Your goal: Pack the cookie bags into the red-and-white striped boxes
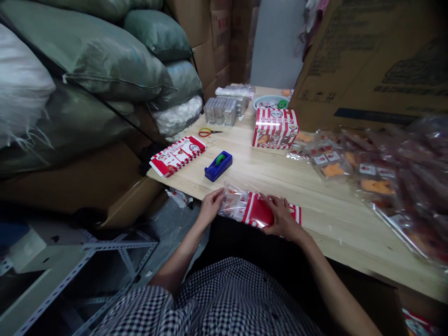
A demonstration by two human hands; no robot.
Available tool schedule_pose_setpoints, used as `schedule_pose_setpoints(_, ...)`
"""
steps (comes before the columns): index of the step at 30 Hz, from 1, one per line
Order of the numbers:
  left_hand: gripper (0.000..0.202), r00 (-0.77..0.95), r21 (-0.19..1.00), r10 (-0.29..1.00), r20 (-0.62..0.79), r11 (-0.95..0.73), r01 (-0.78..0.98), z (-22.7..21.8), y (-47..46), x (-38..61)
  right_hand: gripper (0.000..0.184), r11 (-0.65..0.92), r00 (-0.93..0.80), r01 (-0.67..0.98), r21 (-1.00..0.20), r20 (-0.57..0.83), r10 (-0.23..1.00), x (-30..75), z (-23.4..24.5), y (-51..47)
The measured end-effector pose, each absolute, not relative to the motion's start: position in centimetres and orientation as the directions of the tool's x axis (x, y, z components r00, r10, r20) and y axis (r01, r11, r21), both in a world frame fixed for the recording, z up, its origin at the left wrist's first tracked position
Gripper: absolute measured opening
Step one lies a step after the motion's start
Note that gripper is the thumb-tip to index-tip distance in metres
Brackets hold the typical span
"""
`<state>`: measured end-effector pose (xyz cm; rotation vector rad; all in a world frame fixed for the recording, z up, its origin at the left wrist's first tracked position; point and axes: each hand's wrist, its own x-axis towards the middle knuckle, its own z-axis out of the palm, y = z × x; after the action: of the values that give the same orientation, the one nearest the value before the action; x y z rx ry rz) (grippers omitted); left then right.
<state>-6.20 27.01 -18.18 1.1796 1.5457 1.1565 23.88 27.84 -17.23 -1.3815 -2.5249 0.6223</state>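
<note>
At the near edge of the table lies a flat red-and-white printed card packet (258, 211). A clear plastic bag (235, 201) with small items inside sticks out from its left end. My left hand (212, 205) pinches the outer end of this bag. Across the card packet rests my right hand (283, 217), its fingers bent over the top and its thumb at the near edge. The bag's contents are too small to make out. Just beyond my hands stands a blue tape dispenser (219, 166) with a green roll.
Stacked red-and-white cards (178, 155) and scissors (210, 132) lie at the left. A striped box (276, 128), clear plastic packs (220, 111) and a light-blue basin (257, 100) stand farther back. Bagged items (378, 179) are heaped right, before a large carton (371, 65). Sacks (91, 56) rise left.
</note>
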Motion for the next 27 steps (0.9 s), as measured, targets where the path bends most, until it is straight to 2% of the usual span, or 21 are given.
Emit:
schedule_pose_setpoints(4,0.039,-0.155,0.973,0.988,-0.027,0.062,0.224,-16.6,26.5,-3.8,0.114,0.487,-0.515,0.72,-0.494,0.09,0.853,22.3,-16.6,27.2)
schedule_pose_setpoints(8,0.035,-0.065,0.922,0.992,0.109,-0.077,0.379,-13.8,26.1,-1.0,0.119,0.488,-0.445,0.7,-0.521,0.216,0.869,20.9,-15.9,26.4)
schedule_pose_setpoints(10,0.035,0.022,0.889,0.987,0.158,-0.151,0.433,-12.4,26.2,-0.3,0.117,0.478,-0.402,0.706,-0.523,0.26,0.878,20.6,-15.6,25.9)
schedule_pose_setpoints(16,0.036,0.347,0.819,0.91,0.228,-0.372,0.438,-9.0,27.0,0.4,0.118,0.451,-0.278,0.709,-0.542,0.374,0.885,20.0,-14.4,24.9)
schedule_pose_setpoints(18,0.035,0.326,0.75,0.895,0.304,-0.436,0.497,-8.0,27.1,0.8,0.122,0.42,-0.213,0.712,-0.562,0.397,0.893,19.8,-13.7,24.8)
schedule_pose_setpoints(20,0.039,0.208,0.735,0.903,0.377,-0.428,0.526,-7.2,26.9,1.4,0.126,0.373,-0.112,0.707,-0.601,0.426,0.898,19.5,-13.1,24.7)
schedule_pose_setpoints(22,0.064,0.108,0.827,0.927,0.359,-0.37,0.423,-6.7,26.6,2.1,0.128,0.315,0.026,0.696,-0.645,0.461,0.887,19.1,-12.8,24.4)
schedule_pose_setpoints(24,0.086,0.098,0.943,0.963,0.25,-0.265,0.202,-6.5,26.4,2.9,0.128,0.264,0.146,0.682,-0.682,0.481,0.864,18.9,-12.6,24.1)
schedule_pose_setpoints(27,0.092,0.143,0.99,0.98,0.138,-0.133,-0.045,-6.0,26.4,3.8,0.125,0.204,0.257,0.552,-0.808,0.398,0.88,19.2,-12.0,23.3)
